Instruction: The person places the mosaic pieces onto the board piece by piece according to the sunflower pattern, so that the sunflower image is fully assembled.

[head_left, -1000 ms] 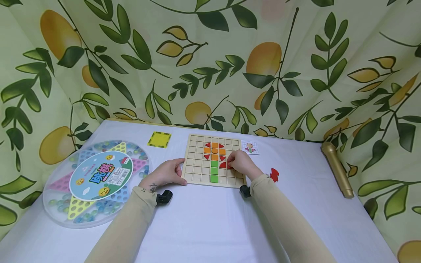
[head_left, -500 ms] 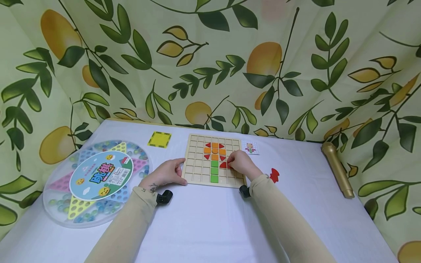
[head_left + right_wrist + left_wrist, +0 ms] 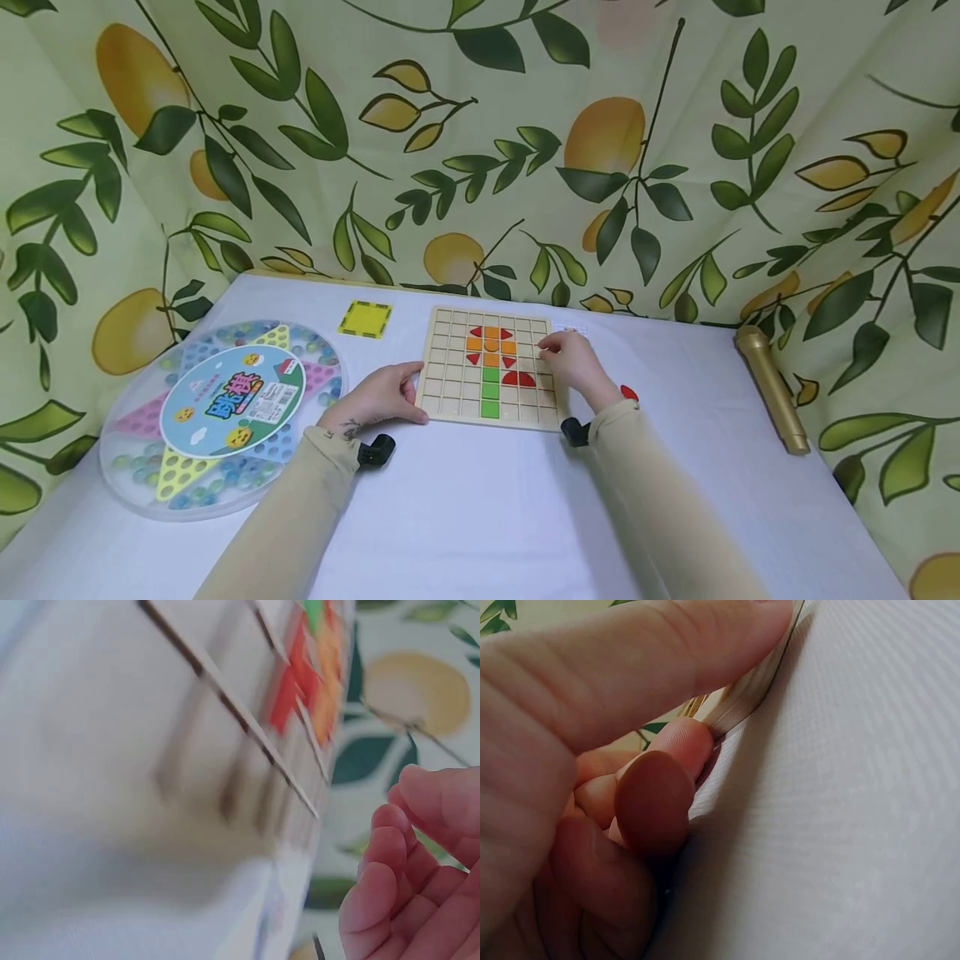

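A wooden grid board (image 3: 457, 389) lies flat on the table, bearing orange squares (image 3: 491, 360), several small red pieces (image 3: 509, 362) and a column of green squares (image 3: 491, 391). Two red quarter-round pieces (image 3: 517, 379) sit side by side, right of the green column. My left hand (image 3: 378, 396) touches the board's left edge with thumb and index finger spread apart along it; its other fingers bend beneath in the left wrist view. My right hand (image 3: 576, 367) hovers by the board's right edge, fingers loosely bent, nothing between them in the right wrist view.
A printed card (image 3: 572, 327) is mostly hidden behind the right hand. Loose red pieces (image 3: 629, 392) lie beside the right wrist. A round marble-game box (image 3: 225, 417) stands at left, a yellow square frame (image 3: 365, 319) behind the left hand, a gold cylinder (image 3: 772, 390) at far right.
My right hand has let go of a red quarter-round piece, now in full view on the board, and moved right to the board's edge, covering most of the card. The left hand stays put.
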